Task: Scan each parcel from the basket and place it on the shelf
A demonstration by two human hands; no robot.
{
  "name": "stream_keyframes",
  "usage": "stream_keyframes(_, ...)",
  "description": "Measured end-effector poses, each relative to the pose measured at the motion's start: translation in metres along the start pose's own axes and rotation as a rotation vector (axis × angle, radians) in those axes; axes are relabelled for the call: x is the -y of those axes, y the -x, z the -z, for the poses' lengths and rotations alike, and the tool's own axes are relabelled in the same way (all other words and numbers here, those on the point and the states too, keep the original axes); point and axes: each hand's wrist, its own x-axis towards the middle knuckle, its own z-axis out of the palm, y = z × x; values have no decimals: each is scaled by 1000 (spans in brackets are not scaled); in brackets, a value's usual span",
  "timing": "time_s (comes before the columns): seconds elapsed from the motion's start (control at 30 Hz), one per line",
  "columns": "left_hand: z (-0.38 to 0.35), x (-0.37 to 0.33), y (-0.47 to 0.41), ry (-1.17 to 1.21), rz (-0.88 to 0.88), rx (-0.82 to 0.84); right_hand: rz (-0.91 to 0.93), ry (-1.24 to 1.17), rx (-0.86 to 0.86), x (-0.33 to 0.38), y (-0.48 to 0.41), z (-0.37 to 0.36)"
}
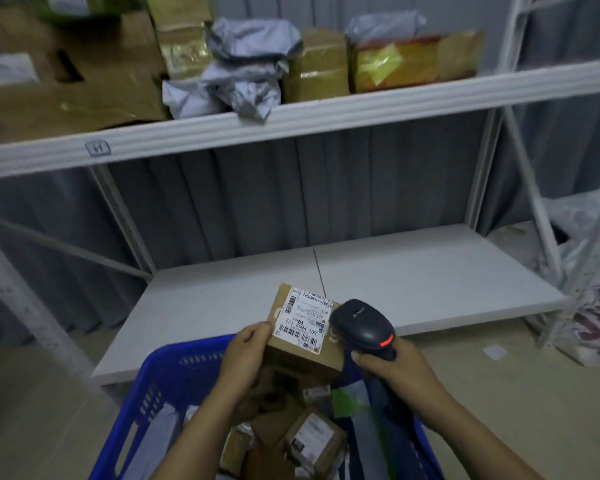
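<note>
Two hands: left hand grips parcel, right hand scanner.

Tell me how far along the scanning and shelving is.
Done: parcels sit on the upper shelf. In hand: the left hand holds a labelled box beside the scanner gripped by the right hand. Left: more parcels lie in the blue basket.

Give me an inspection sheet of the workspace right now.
Surface: lower shelf, white boards, seam down the middle.
Job's things: box held label up above the basket; scanner pointed at it, red light on; more parcels in the basket.
Clutter: nothing seen.
Hands: left hand grips the box; right hand grips the scanner.
Cables: nothing seen.
Surroundings: upper shelf packed with cartons and grey bags; sacks on the floor at right.
</note>
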Motion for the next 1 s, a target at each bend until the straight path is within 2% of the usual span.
stream_keyframes(0.17,-40,-86,14,16,-151,132,76,-175,-216,39,4,33)
stream_keyframes(0.3,-72,-155,23,-186,-407,263,184,-243,-398,87,-4,73)
stream_keyframes(0.4,-97,-201,25,-240,-695,359,337,-230,-493,129,-11,104)
stream_keyframes(0.53,-130,-253,10,-357,-914,260,436,-232,-606,177,-30,147)
stream_keyframes(0.7,-181,-317,-12,-204,-1005,197,480,-179,-780,222,-68,196)
stream_keyframes(0.87,-236,-358,-40,-159,-1050,41,489,-177,-793,258,-117,235)
stream_keyframes(1.0,-268,-380,-72,-195,-1057,-42,478,-192,-726,268,-159,258)
